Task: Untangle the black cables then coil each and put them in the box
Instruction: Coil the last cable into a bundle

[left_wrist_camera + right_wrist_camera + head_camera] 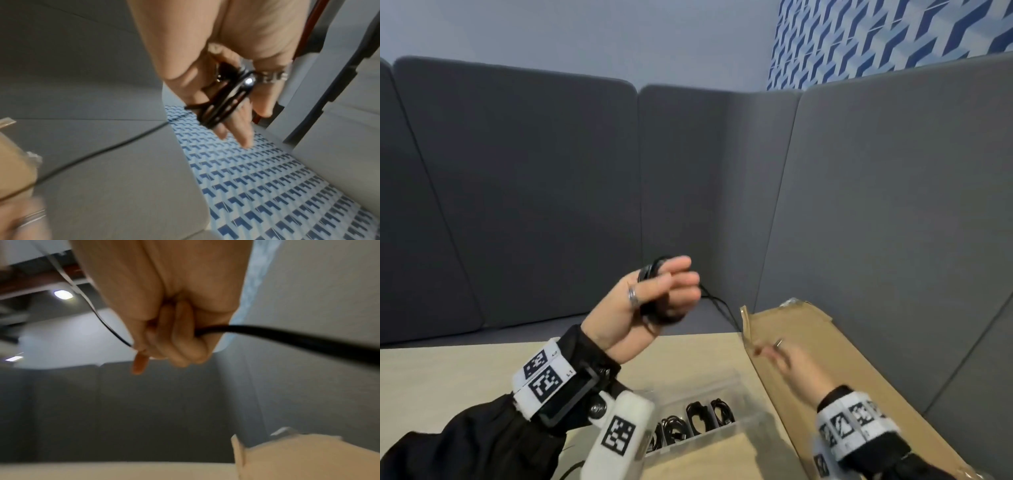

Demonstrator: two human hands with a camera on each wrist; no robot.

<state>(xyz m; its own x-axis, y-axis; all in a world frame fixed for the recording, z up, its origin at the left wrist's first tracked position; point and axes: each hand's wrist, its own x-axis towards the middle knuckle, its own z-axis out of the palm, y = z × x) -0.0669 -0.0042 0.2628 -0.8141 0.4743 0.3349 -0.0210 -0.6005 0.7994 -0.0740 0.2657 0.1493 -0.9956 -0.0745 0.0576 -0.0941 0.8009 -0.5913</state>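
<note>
My left hand (664,298) is raised above the table with a black cable coil (654,270) wound round its fingers. In the left wrist view the thumb presses the coil (220,105) against the fingers. A loose strand (719,303) runs from the coil down toward my right hand (787,359), which is blurred over the cardboard. In the right wrist view the right hand (172,347) has its fingers curled round the black cable (287,339). A clear plastic box (750,419) on the table holds several coiled black cables (698,416).
A flattened cardboard box (832,342) leans at the right between table and cushions. The light wooden table (448,377) stretches left. Grey padded seat backs (551,205) wall in the far and right sides. A patterned blue wall (876,37) is above.
</note>
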